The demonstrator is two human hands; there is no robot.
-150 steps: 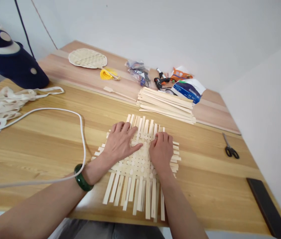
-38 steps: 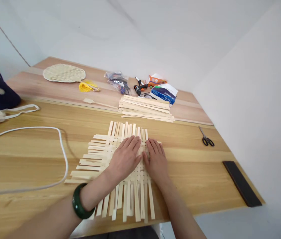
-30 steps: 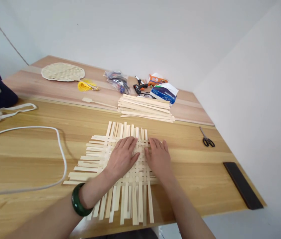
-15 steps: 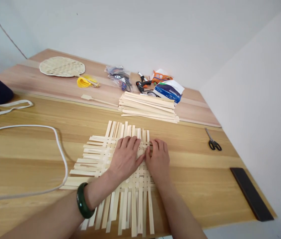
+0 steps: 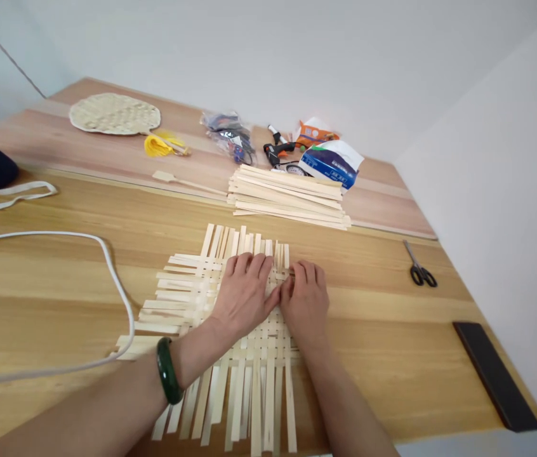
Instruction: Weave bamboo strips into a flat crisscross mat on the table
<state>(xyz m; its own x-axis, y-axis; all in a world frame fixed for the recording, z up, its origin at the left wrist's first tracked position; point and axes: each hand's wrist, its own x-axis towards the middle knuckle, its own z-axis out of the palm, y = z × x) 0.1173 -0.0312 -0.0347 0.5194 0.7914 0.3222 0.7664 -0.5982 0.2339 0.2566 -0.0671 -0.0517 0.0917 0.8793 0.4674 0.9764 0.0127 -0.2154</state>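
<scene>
A half-woven mat (image 5: pixel 259 343) of pale, flat bamboo-like strips lies on the wooden table before me, loose ends sticking out to the left, top and bottom. My left hand (image 5: pixel 244 289), a dark green bangle on its wrist, rests palm down across the upper middle of the weave, fingers stretched forward and thumb reaching right. At the mat's upper right edge, my right hand (image 5: pixel 304 298) has its fingers bent and its thumb drawn in, closed around a strip end that is mostly hidden. The two thumbs nearly meet over the weave.
A stack of loose strips (image 5: pixel 290 198) lies beyond the mat. Scissors (image 5: pixel 419 270) and a black bar (image 5: pixel 496 374) are at the right. A white cord (image 5: pixel 116 273) loops at the left. Behind are a woven fan (image 5: pixel 115 114), yellow twine (image 5: pixel 159 145), a glue gun (image 5: pixel 278 151) and a tissue pack (image 5: pixel 330 164).
The whole view has shifted slightly. Both hands stay at nearly the same place on the weave, with the left fingers a touch farther right.
</scene>
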